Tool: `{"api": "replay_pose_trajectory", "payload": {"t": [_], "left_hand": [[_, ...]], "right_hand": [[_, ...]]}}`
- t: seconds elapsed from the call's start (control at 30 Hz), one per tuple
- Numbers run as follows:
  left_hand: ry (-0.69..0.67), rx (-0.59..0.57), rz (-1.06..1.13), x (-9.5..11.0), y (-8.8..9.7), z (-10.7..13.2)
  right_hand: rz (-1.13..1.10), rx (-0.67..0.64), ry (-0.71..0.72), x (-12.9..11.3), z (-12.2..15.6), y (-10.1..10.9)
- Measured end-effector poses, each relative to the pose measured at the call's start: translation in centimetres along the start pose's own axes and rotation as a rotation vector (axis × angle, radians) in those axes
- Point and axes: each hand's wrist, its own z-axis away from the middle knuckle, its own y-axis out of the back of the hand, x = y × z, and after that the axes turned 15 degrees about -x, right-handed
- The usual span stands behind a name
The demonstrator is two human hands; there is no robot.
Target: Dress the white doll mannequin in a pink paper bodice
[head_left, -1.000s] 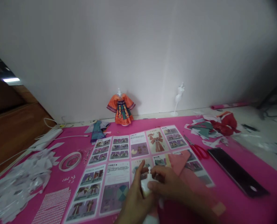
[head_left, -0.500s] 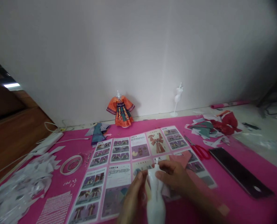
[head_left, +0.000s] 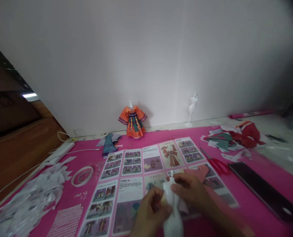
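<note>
A small white dress form (head_left: pixel 173 214) stands upright close to me, between my hands. My right hand (head_left: pixel 192 191) grips it at the shoulder and neck, thumb in front. Curled against its other side is my left hand (head_left: pixel 150 210), the thumb lying on the chest. A pale yellowish scrap shows between those left fingers and the form; I cannot make out whether it is held. Pink fabric (head_left: pixel 198 172) lies behind my right hand, on the printed instruction sheet (head_left: pixel 132 189).
At the wall stand a form in an orange robe (head_left: pixel 133 121) and a bare white form (head_left: pixel 192 107). Red-handled scissors (head_left: pixel 217 164) and a black phone (head_left: pixel 262 191) lie right, near fabric scraps (head_left: pixel 235 136). Left are a tape roll (head_left: pixel 82 176), bead sheet (head_left: pixel 66 220) and plastic wrappings (head_left: pixel 35 200).
My left fingers have curled in, and the thumb has come onto the form's front. My right hand keeps its hold at the shoulder. The whole view has shifted slightly.
</note>
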Motion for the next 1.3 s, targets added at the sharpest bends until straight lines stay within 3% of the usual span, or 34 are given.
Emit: {"api": "replay_pose_trajectory", "payload": {"t": [0.17, 0.43, 0.6, 0.73, 0.97, 1.3], "left_hand": [[0.033, 0.019, -0.061, 1.0, -0.1, 0.2], [-0.062, 0.225, -0.24, 1.9, 0.0, 0.3], [-0.14, 0.133, -0.303, 2.0, -0.8, 0.8], [-0.141, 0.115, -0.252, 1.7, -0.6, 0.9], [-0.166, 0.218, -0.081, 0.8, 0.0, 0.3], [-0.144, 0.213, 0.109, 0.6, 0.4, -0.6]], "right_hand": [[0.012, 0.025, -0.003, 0.0, -0.1, 0.0], [0.048, 0.036, -0.01, 0.1, -0.4, -0.4], [0.043, 0.043, -0.021, 0.2, -0.4, -0.8], [0.017, 0.024, -0.034, 0.2, -0.5, -0.8], [0.0, -0.041, -0.044, 0.8, -0.6, -0.4], [0.025, -0.038, 0.007, 0.5, -0.6, -0.9]]}}
